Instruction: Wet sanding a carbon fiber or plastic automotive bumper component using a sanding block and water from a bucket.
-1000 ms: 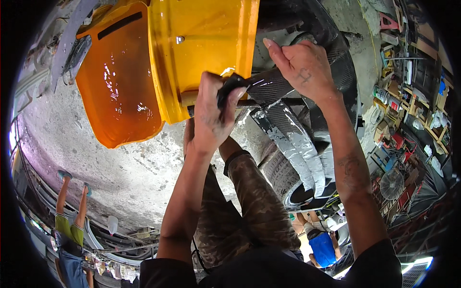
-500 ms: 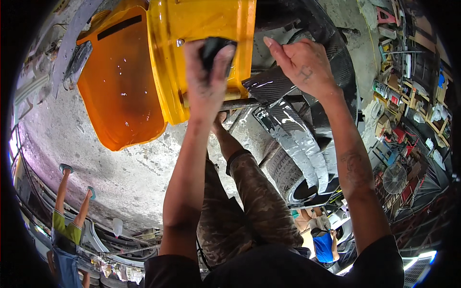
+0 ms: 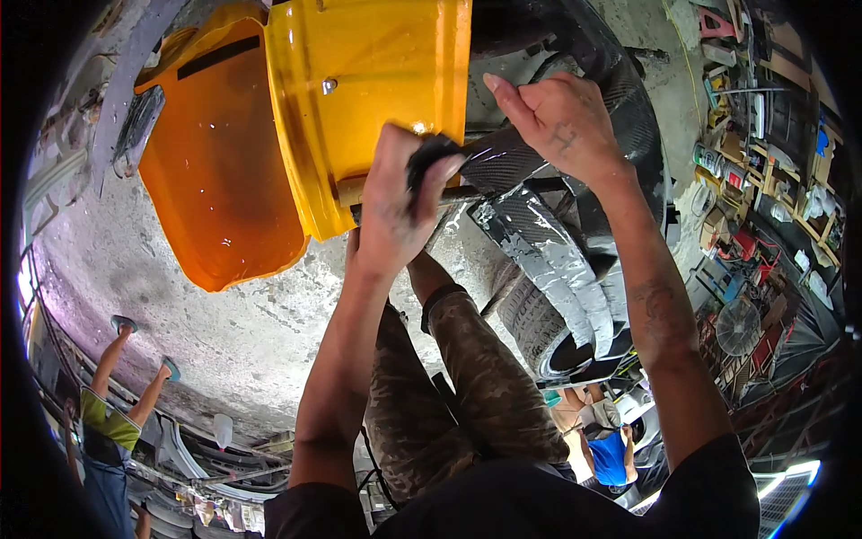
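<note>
My left hand is closed around a black pad, both slightly blurred. The pad is beside the pointed left end of a glossy black carbon-patterned panel; whether they touch I cannot tell. At that panel's right part is my right hand, fingers curled over it and thumb stretched toward the left. Behind the pad is a glossy yellow panel, with a translucent orange panel to its left. Below the carbon-patterned panel hangs a strip with peeling silver and dark coating.
A tyre lies near my legs on the worn concrete floor. A large curved black part stands behind my right hand. Tools and boxes crowd the right, including a round fan. Other people stand at lower left and behind.
My left hand with the black pad has moved nearer to me and to the right, from over the yellow panel to the carbon-patterned panel's end. My right hand has stayed nearly still.
</note>
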A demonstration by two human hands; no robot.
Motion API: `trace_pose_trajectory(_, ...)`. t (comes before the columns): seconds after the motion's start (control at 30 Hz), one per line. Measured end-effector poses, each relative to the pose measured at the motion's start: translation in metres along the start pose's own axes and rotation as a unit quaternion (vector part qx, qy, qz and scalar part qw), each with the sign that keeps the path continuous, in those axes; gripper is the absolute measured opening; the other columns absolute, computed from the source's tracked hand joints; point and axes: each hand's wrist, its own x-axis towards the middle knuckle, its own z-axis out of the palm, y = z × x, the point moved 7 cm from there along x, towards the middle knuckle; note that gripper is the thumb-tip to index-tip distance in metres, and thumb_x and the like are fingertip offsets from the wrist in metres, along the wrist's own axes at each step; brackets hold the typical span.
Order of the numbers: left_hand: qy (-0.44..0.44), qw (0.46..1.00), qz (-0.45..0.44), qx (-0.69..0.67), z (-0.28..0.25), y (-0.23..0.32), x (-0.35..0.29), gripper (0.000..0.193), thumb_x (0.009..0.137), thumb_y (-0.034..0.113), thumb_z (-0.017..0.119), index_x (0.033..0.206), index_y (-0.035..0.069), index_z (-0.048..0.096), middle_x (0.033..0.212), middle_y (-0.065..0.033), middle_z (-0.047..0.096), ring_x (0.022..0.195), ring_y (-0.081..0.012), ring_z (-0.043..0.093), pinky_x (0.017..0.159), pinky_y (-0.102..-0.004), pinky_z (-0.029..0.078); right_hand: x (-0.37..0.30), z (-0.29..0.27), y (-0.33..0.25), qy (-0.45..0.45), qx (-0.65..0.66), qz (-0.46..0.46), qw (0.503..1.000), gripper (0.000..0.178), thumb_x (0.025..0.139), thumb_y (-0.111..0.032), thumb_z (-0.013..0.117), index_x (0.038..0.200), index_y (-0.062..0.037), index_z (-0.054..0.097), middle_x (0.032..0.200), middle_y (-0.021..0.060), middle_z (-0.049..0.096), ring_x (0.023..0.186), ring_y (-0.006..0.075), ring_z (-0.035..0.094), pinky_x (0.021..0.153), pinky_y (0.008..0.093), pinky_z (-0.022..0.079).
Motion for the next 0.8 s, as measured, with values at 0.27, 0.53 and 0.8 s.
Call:
trace_pose_trajectory(0.27, -0.020, 1.000, 0.009, 0.016, -0.004, 0.002, 0.001, 0.025, 0.089, -0.001, 0.071, 0.102, 0.001, 0.050, 0.084, -0.0119, 0.053, 0.073, -0.0246, 0.055, 0.067, -0.0326, 0.046, -0.001, 0.003, 0.004, 0.011, -0.023, -0.018, 1.000, 0.053, 0.102, -0.041, 0.052, 0.063, -0.0083, 0.066, 0.052, 0.0102, 0.056, 0.056, 0.0283, 0.064, 0.053, 0.0400, 0.053)
trace_pose_trajectory(0.53, -0.025, 1.000, -0.004, -0.006, 0.002, -0.004, 0.001, 0.025, 0.090, -0.001, 0.070, 0.102, 0.002, 0.049, 0.084, -0.0111, 0.052, 0.077, -0.0211, 0.054, 0.071, -0.0323, 0.046, -0.019, 0.003, 0.000, 0.175, -0.115, -0.197, 0.958, 0.051, 0.092, -0.016, 0.067, 0.142, -0.0238, 0.058, 0.057, 0.0036, 0.049, 0.050, 0.0182, 0.056, 0.045, 0.0308, 0.048)
trace_pose_trajectory(0.8, 0.116, 0.987, -0.097, -0.052, -0.040, -0.024, -0.010, 0.020, 0.097, 0.008, 0.066, 0.108, 0.006, 0.050, 0.093, -0.0031, 0.057, 0.084, -0.0116, 0.054, 0.078, -0.0256, 0.046, -0.018, 0.006, 0.010, 0.150, -0.109, -0.187, 0.965, 0.054, 0.095, -0.018, 0.063, 0.147, -0.0255, 0.050, 0.063, 0.0055, 0.053, 0.060, 0.0200, 0.060, 0.050, 0.0349, 0.051)
